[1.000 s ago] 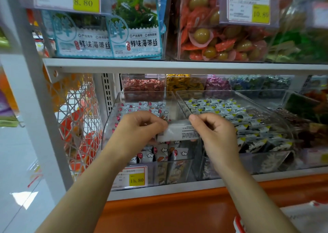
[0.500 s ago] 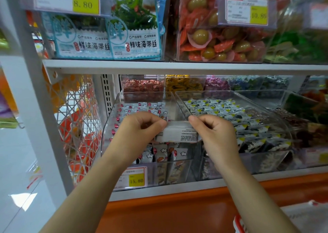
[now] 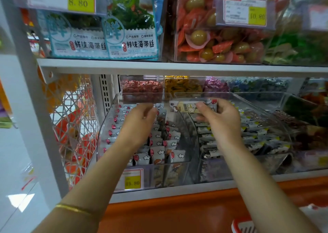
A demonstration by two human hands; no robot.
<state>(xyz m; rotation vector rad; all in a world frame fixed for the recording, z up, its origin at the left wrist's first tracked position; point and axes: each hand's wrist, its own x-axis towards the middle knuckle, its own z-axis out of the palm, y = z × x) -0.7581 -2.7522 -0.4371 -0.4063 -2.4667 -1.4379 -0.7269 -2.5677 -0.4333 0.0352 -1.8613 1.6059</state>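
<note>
Now the right hand (image 3: 218, 120) is holding a snack packet (image 3: 191, 106) tight, up over the left box (image 3: 106, 126); the left hand (image 3: 140, 122) is reaching inside, fingers too blurry to tell; best be laying it flat beside the matching packets (image 3: 159, 152).

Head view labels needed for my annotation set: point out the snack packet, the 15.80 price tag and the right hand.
snack packet (image 3: 184, 106), head view, printed front left of the thumb.
15.80 price tag (image 3: 132, 182), head view, yellow price patch.
right hand (image 3: 220, 122), head view, back of the hand.
</note>
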